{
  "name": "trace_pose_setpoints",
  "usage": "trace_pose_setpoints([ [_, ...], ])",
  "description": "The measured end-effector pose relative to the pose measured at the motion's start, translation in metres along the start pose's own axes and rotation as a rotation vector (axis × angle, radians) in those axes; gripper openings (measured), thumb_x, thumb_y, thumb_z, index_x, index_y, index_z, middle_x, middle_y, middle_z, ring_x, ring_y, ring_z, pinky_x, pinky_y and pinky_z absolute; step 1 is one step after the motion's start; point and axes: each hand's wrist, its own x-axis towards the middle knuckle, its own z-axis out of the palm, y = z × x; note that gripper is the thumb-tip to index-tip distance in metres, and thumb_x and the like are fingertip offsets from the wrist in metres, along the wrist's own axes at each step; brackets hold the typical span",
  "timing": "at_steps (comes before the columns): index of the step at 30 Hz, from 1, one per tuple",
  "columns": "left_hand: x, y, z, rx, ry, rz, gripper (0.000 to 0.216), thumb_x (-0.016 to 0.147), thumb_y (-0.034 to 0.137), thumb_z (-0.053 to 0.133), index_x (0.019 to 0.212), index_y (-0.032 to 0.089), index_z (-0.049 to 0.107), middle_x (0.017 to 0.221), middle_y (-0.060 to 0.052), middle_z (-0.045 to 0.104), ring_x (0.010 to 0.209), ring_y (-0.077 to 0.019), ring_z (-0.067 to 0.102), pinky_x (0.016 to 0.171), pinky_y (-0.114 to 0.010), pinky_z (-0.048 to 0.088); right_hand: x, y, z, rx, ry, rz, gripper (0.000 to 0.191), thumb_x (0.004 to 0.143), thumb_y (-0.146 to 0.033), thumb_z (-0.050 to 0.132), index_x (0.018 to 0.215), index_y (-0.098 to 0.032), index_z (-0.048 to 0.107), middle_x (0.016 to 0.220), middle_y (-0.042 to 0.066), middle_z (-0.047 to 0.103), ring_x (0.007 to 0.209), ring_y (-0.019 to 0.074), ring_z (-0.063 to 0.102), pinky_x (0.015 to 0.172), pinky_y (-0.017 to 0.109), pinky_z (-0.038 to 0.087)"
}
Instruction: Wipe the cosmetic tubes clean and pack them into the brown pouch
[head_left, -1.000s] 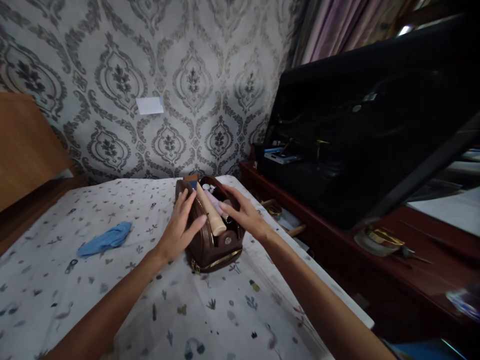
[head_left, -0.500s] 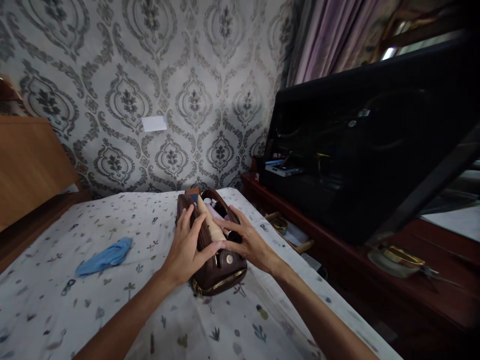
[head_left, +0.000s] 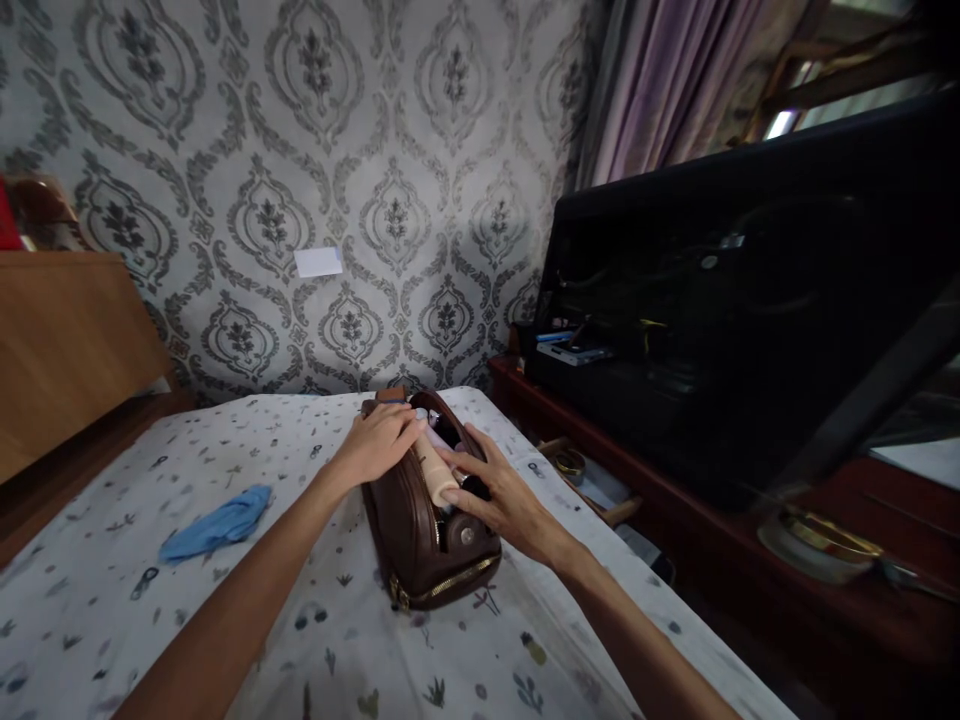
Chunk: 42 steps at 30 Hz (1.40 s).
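Observation:
A dark brown leather bag [head_left: 409,540] with gold zips lies on the bed, its top unzipped. Inside are a beige cylinder like a tube or roll [head_left: 433,472], a pale lilac item [head_left: 444,436] and other small things too dim to name. My left hand [head_left: 382,440] bends over the bag's far left rim, its fingertips at the opening beside the beige tube. At the right rim, my right hand [head_left: 499,495] has its thumb and index finger against the near end of the beige tube. Its other fingers rest along the rim.
A crumpled blue cloth [head_left: 217,523] lies left on the patterned sheet [head_left: 300,640]. To the right, a large black panel [head_left: 720,300] stands on a reddish wooden desk [head_left: 517,385], above an open drawer [head_left: 622,512]. A wooden cabinet [head_left: 71,350] stands at left.
My left hand has moved up and away along the bag's left rim, its thumb leaving the near end of the beige tube. My right hand stays at the tube. The view has shifted slightly.

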Motion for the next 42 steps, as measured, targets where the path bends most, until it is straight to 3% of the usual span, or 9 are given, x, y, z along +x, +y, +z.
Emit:
trace_pose_setpoints([
  [4,-0.002,0.003,0.001,0.037,0.002,-0.003,0.045,0.099,0.048,0.034,0.113,0.022,0.068,0.137,-0.01,0.061,0.132,-0.0294,0.05,0.111,-0.048,0.035,-0.001,-0.009,0.0,-0.109,0.026,0.011,0.065,0.089,-0.066,0.051,0.141,-0.026,0.055,0.16,0.016,0.027,0.149,0.0383,0.024,0.116,0.057,0.03],
  [8,-0.002,-0.001,0.006,0.009,0.029,-0.008,0.044,0.099,0.047,0.035,0.116,0.022,0.067,0.137,-0.01,0.061,0.131,-0.0291,0.05,0.111,-0.048,0.034,0.001,-0.026,0.015,-0.313,0.171,-0.006,0.08,0.084,-0.073,0.052,0.149,-0.028,0.043,0.157,0.02,0.033,0.145,0.0425,0.03,0.11,0.062,0.036],
  [14,0.009,-0.02,0.013,-0.231,0.105,0.003,0.042,0.095,0.052,0.042,0.106,0.024,0.071,0.128,-0.007,0.067,0.127,-0.0268,0.053,0.114,-0.043,0.032,0.005,-0.043,0.032,-0.549,0.232,-0.016,0.074,0.084,-0.071,0.055,0.149,-0.037,0.042,0.154,0.018,0.04,0.141,0.046,0.036,0.1,0.066,0.042],
  [19,0.034,-0.057,0.017,-0.625,0.32,-0.258,0.041,0.087,0.053,0.056,0.108,0.02,0.07,0.129,-0.009,0.066,0.131,-0.0263,0.05,0.116,-0.038,0.028,0.006,-0.042,0.031,-0.582,0.22,-0.004,0.071,0.083,-0.071,0.056,0.146,-0.039,0.047,0.153,0.017,0.043,0.14,0.0452,0.037,0.099,0.066,0.043],
  [23,0.048,-0.084,0.028,-0.757,0.283,-0.41,0.054,0.08,0.066,0.055,0.094,0.016,0.071,0.106,-0.012,0.074,0.115,-0.0322,0.06,0.104,-0.044,0.04,0.005,-0.043,0.029,-0.56,0.201,-0.002,0.071,0.081,-0.073,0.058,0.143,-0.039,0.049,0.153,0.015,0.042,0.14,0.0452,0.037,0.1,0.066,0.043],
  [28,0.053,-0.095,0.04,-0.923,0.22,-0.48,0.06,0.07,0.072,0.063,0.087,0.016,0.072,0.084,-0.009,0.075,0.092,-0.0291,0.068,0.091,-0.041,0.048,0.018,-0.038,0.012,-0.409,0.102,0.024,0.065,0.086,-0.074,0.048,0.136,-0.033,0.059,0.156,0.014,0.039,0.143,0.0423,0.034,0.107,0.064,0.037],
  [33,0.053,-0.097,0.042,-1.05,0.234,-0.509,0.054,0.067,0.067,0.07,0.086,0.016,0.07,0.078,-0.005,0.073,0.081,-0.024,0.067,0.083,-0.037,0.05,0.075,-0.001,-0.006,0.03,-0.028,-0.046,0.065,0.091,-0.064,0.049,0.142,-0.025,0.052,0.155,0.009,0.043,0.151,0.0299,0.021,0.121,0.053,0.022],
  [37,0.053,-0.092,0.044,-1.135,0.249,-0.505,0.05,0.066,0.062,0.074,0.086,0.016,0.068,0.072,-0.003,0.07,0.072,-0.0196,0.066,0.074,-0.031,0.051,0.108,0.021,-0.001,0.34,0.008,0.038,0.054,0.09,-0.054,0.054,0.136,-0.026,0.059,0.147,0.007,0.054,0.141,0.0263,0.043,0.119,0.048,0.029],
  [42,0.057,-0.087,0.049,-1.223,0.241,-0.505,0.05,0.064,0.058,0.078,0.088,0.015,0.067,0.071,-0.003,0.069,0.063,-0.0162,0.063,0.064,-0.027,0.049,0.105,0.026,0.01,0.443,0.066,0.071,0.053,0.087,-0.05,0.06,0.133,-0.024,0.061,0.142,0.006,0.058,0.134,0.0233,0.05,0.117,0.04,0.033],
])
